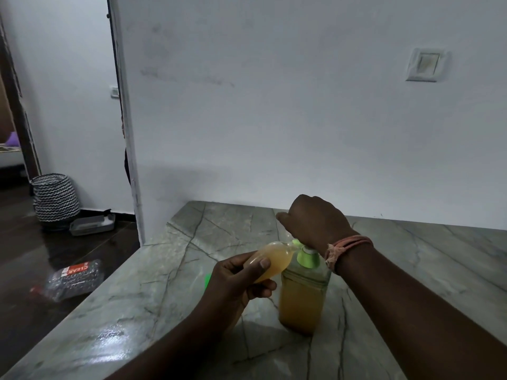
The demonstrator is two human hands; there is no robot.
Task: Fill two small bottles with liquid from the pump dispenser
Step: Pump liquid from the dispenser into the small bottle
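Pinching a small bottle [270, 260] between thumb and curled fingers, the left hand [236, 281] holds it tilted, almost on its side, with its neck raised against the green spout of the pump dispenser [303, 294]. The small bottle is clear and mostly full of cloudy amber liquid (the same colour as the dispenser's contents). The right hand [314, 222] sits on top of the dispenser's pump head, wrist bent and fingers turned down out of sight, so whether they curl around the head or only press it cannot be told; a braided orange thread [347, 249] circles that wrist. The dispenser stands upright on the grey-green marble counter [131, 311], its amber liquid reaching most of the way up. Just left of the dispenser, behind the left hand, a small bright green object [207, 281] lies on the counter, mostly hidden. Further left of the dispenser, down on the dark floor, lie a crumpled plastic bottle [72, 278] with a red label, a grey tray [92, 224] and a zigzag-patterned basket [56, 197]. Above and right of the dispenser, a switch plate [425, 64] is set in the white wall.
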